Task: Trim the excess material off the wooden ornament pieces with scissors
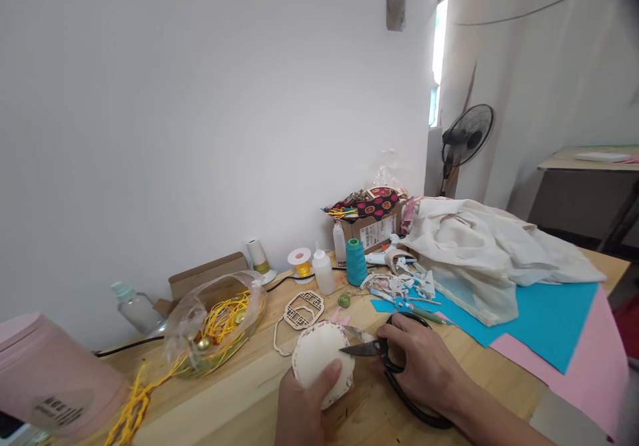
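A round cream piece with a patterned, notched edge is pinched in my left hand, the thumb lying across its face. My right hand grips black-handled scissors by the loops. Their blades are parted at the piece's right edge, one blade in front of it. Just beyond the piece lies a cut-out wooden lattice frame with a thin strip loop beside it. A small green ball sits close behind the blades.
Glue bottle, teal thread cone and gold spool stand along the back. Fabric scraps and white cloth lie right, over blue sheets. At left are a bag of yellow cord and a pink container.
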Tool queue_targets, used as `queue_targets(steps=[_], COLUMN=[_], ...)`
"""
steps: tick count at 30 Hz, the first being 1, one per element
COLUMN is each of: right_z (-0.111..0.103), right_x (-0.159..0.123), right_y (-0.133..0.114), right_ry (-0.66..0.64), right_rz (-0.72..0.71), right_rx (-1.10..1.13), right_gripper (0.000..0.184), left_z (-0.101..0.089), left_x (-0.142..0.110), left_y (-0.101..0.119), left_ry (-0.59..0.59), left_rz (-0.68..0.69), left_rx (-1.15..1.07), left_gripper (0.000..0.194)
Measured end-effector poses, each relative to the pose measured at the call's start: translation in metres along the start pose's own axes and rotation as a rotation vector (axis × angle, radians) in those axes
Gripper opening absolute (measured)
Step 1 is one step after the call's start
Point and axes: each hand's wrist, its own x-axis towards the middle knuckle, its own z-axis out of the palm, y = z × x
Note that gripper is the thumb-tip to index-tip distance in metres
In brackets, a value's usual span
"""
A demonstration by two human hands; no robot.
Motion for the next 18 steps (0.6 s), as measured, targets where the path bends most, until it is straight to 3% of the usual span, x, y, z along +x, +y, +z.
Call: queue_targets(steps=[6, 12, 18], right_z=[0.0018, 0.0004, -0.0009], right_x=[-0.0026, -0.0004, -0.0023], right_y=[0.0011, 0.0048, 0.0008], right_ry=[0.033, 0.13, 0.139], right_rz=[-0.005, 0.141, 0.015], right_rx=[-0.067, -0.156, -0.089], right_gripper=[0.013, 0.021, 0.018], left_z=[0.0001, -0.0068, -0.0025], left_x=[0.0017, 0.0034, 0.0], left_y=[-0.0035, -0.003, 0.0021], left_ry=[-0.004, 0.079, 0.136], left_rz=[-0.067, 0.022, 0.045], left_rx=[-0.07, 0.063, 0.06], left_gripper=[0.05, 0.04, 0.042])
